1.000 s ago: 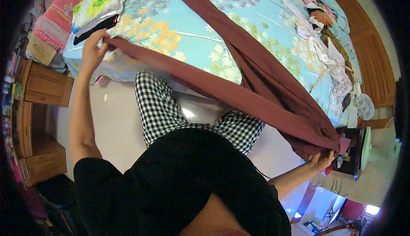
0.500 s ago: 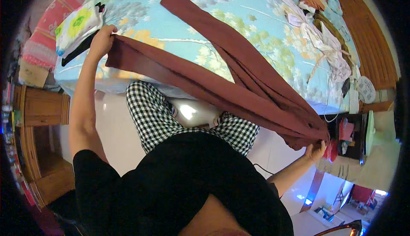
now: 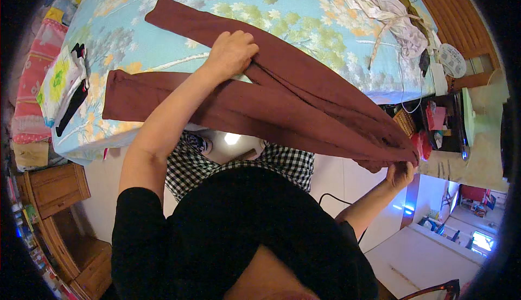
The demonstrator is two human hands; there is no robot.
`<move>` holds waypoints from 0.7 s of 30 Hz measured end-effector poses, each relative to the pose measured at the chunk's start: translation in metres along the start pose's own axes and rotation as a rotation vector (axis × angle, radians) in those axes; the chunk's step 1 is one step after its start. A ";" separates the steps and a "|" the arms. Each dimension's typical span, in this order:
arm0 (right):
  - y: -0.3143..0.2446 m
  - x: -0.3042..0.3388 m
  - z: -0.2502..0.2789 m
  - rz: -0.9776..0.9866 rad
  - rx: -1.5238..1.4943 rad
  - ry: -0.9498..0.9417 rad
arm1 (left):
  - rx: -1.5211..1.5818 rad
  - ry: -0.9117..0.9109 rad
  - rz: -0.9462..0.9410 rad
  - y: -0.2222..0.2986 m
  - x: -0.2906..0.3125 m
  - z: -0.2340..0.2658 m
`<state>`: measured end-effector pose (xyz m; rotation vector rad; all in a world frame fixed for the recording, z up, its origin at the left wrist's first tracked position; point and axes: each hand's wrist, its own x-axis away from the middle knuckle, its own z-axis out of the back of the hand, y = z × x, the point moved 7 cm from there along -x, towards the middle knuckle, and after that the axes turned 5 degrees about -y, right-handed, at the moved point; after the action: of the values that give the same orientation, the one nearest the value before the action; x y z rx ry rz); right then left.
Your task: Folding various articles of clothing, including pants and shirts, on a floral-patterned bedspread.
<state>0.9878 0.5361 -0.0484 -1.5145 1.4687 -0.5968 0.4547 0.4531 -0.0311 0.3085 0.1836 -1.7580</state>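
Brown trousers (image 3: 282, 121) stretch across the near side of the bed, their two legs spread apart toward the left. At the right, beyond the bed's edge, my right hand (image 3: 400, 174) is closed on the waist end and holds it up. My left hand (image 3: 232, 55) is on the far leg, partway along it, with its fingers curled over the cloth near the gap between the legs. Lying on the bed, the near leg's hem (image 3: 115, 95) is untouched by either hand.
A patterned light-blue sheet (image 3: 130, 45) covers the bed. Folded white, green and black clothes (image 3: 64, 85) lie at its left edge, beside a pink cloth (image 3: 35, 91). Rumpled pale clothes (image 3: 374, 7) sit far right. A wooden cabinet (image 3: 57, 189) stands at the lower left.
My left hand has let go of the near leg's hem and moved right onto the far leg. The near leg now rests on the bed. My right hand keeps its hold.
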 end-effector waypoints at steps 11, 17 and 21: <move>-0.036 0.016 -0.023 0.144 -0.035 -0.088 | -0.017 0.293 0.798 -0.162 0.052 0.066; -0.038 0.015 -0.005 0.227 -0.053 0.065 | 0.161 0.894 0.662 -0.180 0.120 0.186; -0.034 0.006 0.007 0.214 0.004 0.410 | 0.047 0.988 0.669 -0.155 0.130 0.267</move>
<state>1.0124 0.5283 -0.0246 -1.2556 1.9094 -0.8109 0.2512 0.2863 0.1756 1.1207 0.6570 -0.8322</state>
